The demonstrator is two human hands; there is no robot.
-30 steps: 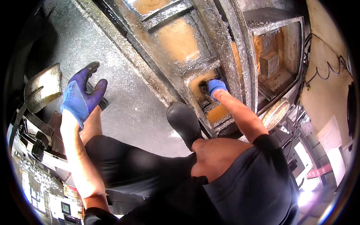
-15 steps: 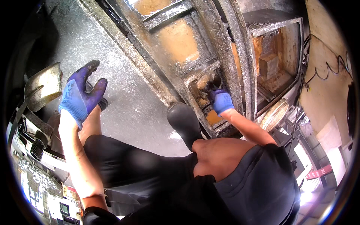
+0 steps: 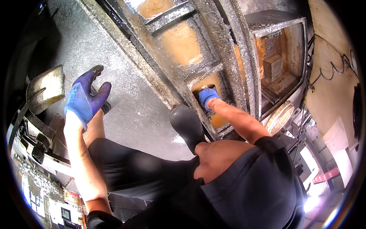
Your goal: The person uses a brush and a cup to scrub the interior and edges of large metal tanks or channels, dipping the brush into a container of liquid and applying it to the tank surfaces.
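Note:
My right hand (image 3: 208, 97), in a blue glove, reaches down into a small compartment of a crusted metal trough (image 3: 207, 70). Brownish-orange liquid (image 3: 209, 81) or sludge lies in that compartment. Its fingers are mostly hidden, curled around a rounded metal vessel (image 3: 209, 88) of which only a bit shows beyond the glove. I cannot tell its exact kind. Held up over the grey floor at the left, my left hand (image 3: 88, 93) wears a blue glove with dark, stained fingers. Thumb and fingers are apart, with nothing between them.
Further trough compartments (image 3: 182, 42) hold the same orange-brown stuff. An open metal box (image 3: 280, 63) with a block inside stands at the right, near a round pale tub (image 3: 281, 117). A shovel (image 3: 46, 89) lies at the left. My dark boot (image 3: 187, 124) touches the trough's edge.
My right hand has moved left and lower into the compartment, taking the metal vessel down with it; the vessel is now mostly hidden. My left hand has shifted slightly right.

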